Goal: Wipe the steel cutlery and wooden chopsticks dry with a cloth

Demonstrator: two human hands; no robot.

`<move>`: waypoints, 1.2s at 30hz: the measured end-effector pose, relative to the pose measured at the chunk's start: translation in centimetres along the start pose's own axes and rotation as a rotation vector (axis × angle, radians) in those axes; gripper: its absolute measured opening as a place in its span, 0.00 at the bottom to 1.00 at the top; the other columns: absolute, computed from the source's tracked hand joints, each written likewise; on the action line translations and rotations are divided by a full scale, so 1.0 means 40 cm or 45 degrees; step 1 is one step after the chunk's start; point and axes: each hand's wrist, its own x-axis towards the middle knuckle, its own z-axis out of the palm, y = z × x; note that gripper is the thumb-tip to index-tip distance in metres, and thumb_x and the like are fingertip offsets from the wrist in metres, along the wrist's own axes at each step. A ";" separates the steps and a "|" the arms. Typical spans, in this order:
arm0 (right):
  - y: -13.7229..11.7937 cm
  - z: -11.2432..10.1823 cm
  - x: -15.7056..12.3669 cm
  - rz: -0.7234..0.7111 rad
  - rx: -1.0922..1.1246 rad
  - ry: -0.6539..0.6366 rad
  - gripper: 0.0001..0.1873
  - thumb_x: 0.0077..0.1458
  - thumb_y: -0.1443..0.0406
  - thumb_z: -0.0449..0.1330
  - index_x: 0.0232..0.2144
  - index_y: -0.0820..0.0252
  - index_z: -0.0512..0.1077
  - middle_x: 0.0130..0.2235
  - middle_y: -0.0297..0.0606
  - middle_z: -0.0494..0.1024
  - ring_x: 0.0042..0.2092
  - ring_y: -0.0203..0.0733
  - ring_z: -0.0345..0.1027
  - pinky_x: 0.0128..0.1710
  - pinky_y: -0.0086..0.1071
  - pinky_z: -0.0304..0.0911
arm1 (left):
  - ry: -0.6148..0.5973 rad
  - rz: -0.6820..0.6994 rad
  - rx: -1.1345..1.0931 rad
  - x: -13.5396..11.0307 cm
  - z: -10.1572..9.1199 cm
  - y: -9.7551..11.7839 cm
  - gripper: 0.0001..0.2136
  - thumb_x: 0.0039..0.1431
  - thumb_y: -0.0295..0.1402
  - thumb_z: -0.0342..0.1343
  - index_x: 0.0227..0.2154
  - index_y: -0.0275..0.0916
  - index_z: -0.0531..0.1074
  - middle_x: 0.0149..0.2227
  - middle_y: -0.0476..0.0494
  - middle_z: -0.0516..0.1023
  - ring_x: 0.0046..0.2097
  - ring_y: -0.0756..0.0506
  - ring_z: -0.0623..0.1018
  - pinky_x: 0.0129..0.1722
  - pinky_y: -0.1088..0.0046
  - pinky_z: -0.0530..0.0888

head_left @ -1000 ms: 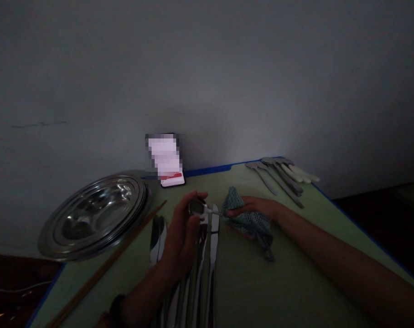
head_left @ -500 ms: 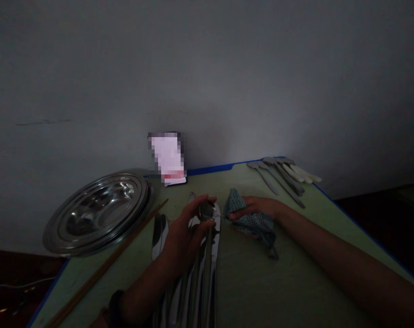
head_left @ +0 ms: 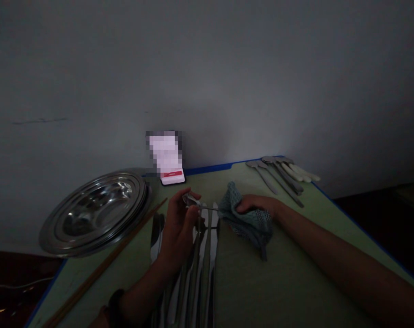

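My left hand [head_left: 178, 228] pinches a metal spoon [head_left: 190, 199] by its bowl, thumb on one side and fingers on the other. The spoon's thin handle runs right into a folded blue-green cloth [head_left: 244, 225]. Gripping that cloth is my right hand [head_left: 260, 205], its thumb on top and most fingers hidden; the handle's far end is covered by the cloth. Beneath my left hand and forearm lies a row of several table knives [head_left: 212, 259], partly hidden, with shiny blades at the far end.
A stack of shiny steel plates [head_left: 70, 200] stands at the left, beside long wooden chopsticks [head_left: 104, 264]. A lit phone [head_left: 173, 175] leans on the wall [head_left: 278, 82]. Several spoons [head_left: 266, 177] and white-handled cutlery [head_left: 296, 172] lie at the table's far right corner.
My left hand has shifted slightly left with the spoon, and the bowl has turned. The cloth has moved a little left and bunched differently in my right hand.
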 end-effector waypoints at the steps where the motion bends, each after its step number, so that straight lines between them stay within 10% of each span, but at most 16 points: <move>1: 0.001 -0.004 0.003 0.023 -0.015 0.011 0.09 0.39 0.63 0.61 0.23 0.65 0.74 0.25 0.38 0.78 0.27 0.38 0.72 0.33 0.32 0.67 | 0.009 -0.011 -0.011 0.001 -0.001 0.000 0.15 0.62 0.38 0.48 0.51 0.45 0.58 0.44 0.45 0.66 0.32 0.52 0.70 0.30 0.74 0.75; 20: -0.007 0.006 0.009 -0.068 -0.580 -0.276 0.17 0.42 0.57 0.66 0.30 0.64 0.72 0.28 0.30 0.73 0.28 0.29 0.65 0.32 0.27 0.62 | -0.389 0.175 0.696 -0.007 -0.010 0.037 0.21 0.57 0.34 0.55 0.54 0.41 0.62 0.46 0.40 0.75 0.38 0.45 0.76 0.37 0.69 0.74; 36: -0.062 0.041 -0.051 -0.092 -0.618 -0.049 0.16 0.46 0.55 0.63 0.28 0.63 0.72 0.24 0.30 0.74 0.22 0.30 0.65 0.27 0.28 0.64 | -0.043 -0.042 0.090 0.006 -0.034 0.067 0.21 0.59 0.37 0.53 0.55 0.40 0.61 0.52 0.38 0.71 0.44 0.45 0.76 0.43 0.69 0.74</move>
